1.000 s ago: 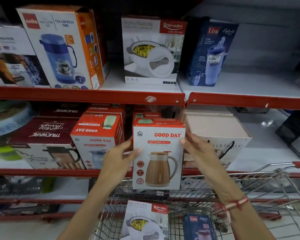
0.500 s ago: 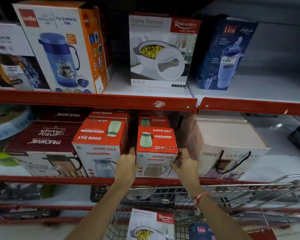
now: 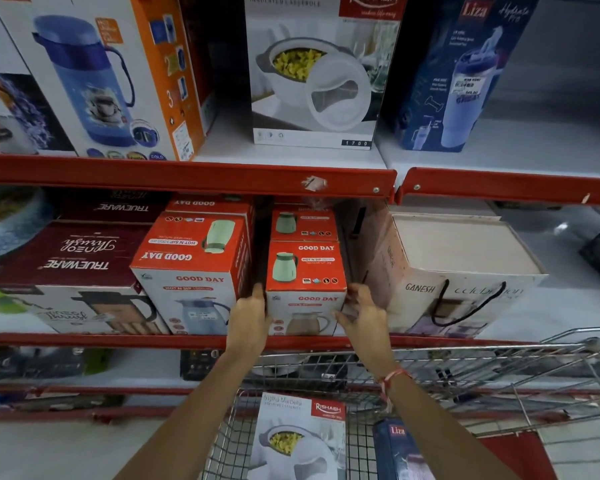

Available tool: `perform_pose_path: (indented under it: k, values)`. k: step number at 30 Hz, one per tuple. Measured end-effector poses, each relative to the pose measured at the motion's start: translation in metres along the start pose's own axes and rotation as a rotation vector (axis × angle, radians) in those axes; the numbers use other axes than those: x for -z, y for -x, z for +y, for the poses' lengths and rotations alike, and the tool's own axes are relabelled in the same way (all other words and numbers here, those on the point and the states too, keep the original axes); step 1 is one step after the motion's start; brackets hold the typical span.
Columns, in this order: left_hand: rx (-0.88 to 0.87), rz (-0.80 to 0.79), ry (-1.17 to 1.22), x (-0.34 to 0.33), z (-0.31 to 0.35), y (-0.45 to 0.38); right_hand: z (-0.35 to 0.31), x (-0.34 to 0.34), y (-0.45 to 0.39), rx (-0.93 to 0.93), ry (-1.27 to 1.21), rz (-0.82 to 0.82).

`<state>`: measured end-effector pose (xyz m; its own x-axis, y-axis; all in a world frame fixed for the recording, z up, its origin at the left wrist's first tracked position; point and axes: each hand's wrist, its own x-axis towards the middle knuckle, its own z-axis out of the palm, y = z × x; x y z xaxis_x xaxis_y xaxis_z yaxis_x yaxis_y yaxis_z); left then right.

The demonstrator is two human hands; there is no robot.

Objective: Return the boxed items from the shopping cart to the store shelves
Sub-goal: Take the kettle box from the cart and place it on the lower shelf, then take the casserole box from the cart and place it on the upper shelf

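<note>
"GOOD DAY" on red kettle box [image 3: 305, 289], "Liza" on blue tumbler box [image 3: 465, 71], "TRUEWARE" on maroon box [image 3: 73, 268], "GANESH" on white carton [image 3: 458, 282]

1. Good Day box [image 3: 305, 289]: red top, white front, green jug pictured above, tan jug below;
2. shelf edge [image 3: 187, 176]: red;
3. Liza box [image 3: 458, 74]: dark blue;
4. Trueware box [image 3: 73, 258]: maroon top, white lettering;
5. wrist thread [image 3: 390, 379]: red.

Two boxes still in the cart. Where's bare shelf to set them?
Top shelf: bare right of the Liza box, and a narrow strip between the Cello box and casserole box. Middle shelf: bare right of the Ganesh box. Crowded left of it, where both hands flank the Good Day box.
</note>
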<state>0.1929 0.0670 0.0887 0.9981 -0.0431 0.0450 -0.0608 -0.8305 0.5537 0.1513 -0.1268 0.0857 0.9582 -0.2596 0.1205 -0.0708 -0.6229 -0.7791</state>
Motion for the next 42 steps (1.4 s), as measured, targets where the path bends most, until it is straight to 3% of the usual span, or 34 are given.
perform_pose_path:
  k: [5, 9, 12, 15, 17, 19, 22, 27, 32, 37, 42]
  values:
    - [0.036, 0.076, 0.112, -0.012, -0.021, 0.036, 0.015, -0.005, 0.042, 0.034, -0.005, 0.137]
    - [0.091, -0.002, 0.143, -0.039, -0.052, 0.08, 0.06, -0.023, 0.087, -0.085, 0.002, -0.005]
    - [0.247, -0.195, 0.12, -0.07, -0.08, 0.106, 0.114, -0.048, 0.117, -0.334, 0.025, -0.313]
    - [0.431, -0.462, 0.003, -0.106, -0.11, 0.122, 0.157, -0.067, 0.14, -0.813, -0.203, -0.583]
    - [0.596, -0.598, 0.019, -0.127, -0.13, 0.126, 0.174, -0.078, 0.147, -1.063, -0.286, -0.626]
    - [0.707, -0.642, 0.069, -0.143, -0.145, 0.124, 0.191, -0.091, 0.148, -1.138, -0.284, -0.577]
    - [0.765, -0.682, 0.154, -0.163, -0.156, 0.126, 0.202, -0.111, 0.143, -1.176, -0.352, -0.571]
    - [0.8, -0.742, 0.401, -0.192, -0.185, 0.145, 0.191, -0.113, 0.141, -1.057, -0.501, -0.613]
    - [0.79, -0.619, 0.26, -0.157, -0.145, 0.159, 0.173, -0.094, 0.152, -1.022, -0.51, -0.65]
    - [0.611, -0.489, 0.073, -0.101, -0.104, 0.188, 0.138, -0.036, 0.164, -0.926, -0.492, -0.743]
    - [0.519, -0.389, 0.132, -0.035, -0.056, 0.219, 0.093, 0.04, 0.178, -0.83, -0.492, -0.734]
